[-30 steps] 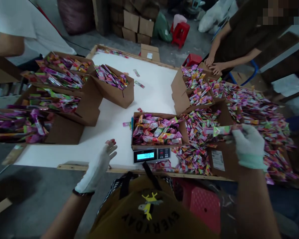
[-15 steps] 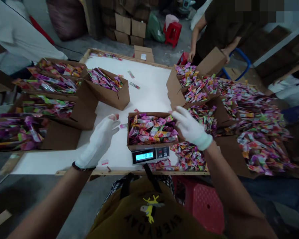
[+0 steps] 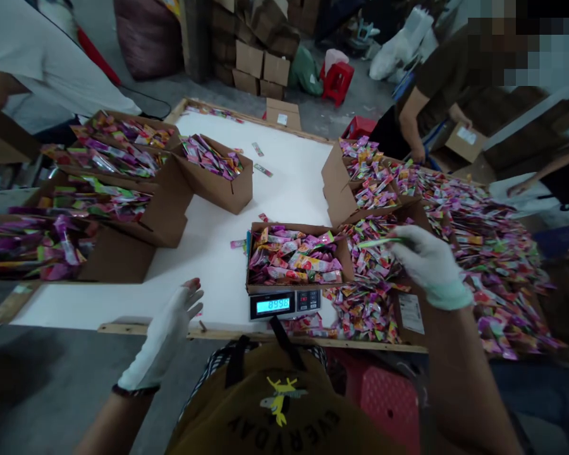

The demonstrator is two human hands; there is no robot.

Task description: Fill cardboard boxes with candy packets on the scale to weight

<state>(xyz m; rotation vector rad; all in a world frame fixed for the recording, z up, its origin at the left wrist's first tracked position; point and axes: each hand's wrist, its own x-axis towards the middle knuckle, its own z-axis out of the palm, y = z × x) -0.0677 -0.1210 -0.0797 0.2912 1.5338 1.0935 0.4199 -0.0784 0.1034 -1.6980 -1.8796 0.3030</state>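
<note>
A small cardboard box (image 3: 255,287) full of colourful candy packets (image 3: 299,256) sits on a digital scale (image 3: 308,301) with a lit blue display. To its right, my right hand (image 3: 427,262), in a white glove, pinches one slim green candy packet (image 3: 377,242) above a loose pile of packets (image 3: 367,303). My left hand (image 3: 164,332), gloved with bare fingertips, hovers near the table's front edge, left of the scale. Its fingers are stretched out and hold nothing.
Several filled boxes (image 3: 123,249) line the left of the white table (image 3: 294,148). More boxes (image 3: 336,189) and a big heap of packets (image 3: 483,240) lie to the right. One co-worker (image 3: 412,117) handles a carton (image 3: 464,140). A red stool (image 3: 389,398) stands below.
My right hand has moved right from the box and now holds a candy packet. My left hand has drawn back toward me. The scale's reading has changed, and the co-worker's carton has shifted right.
</note>
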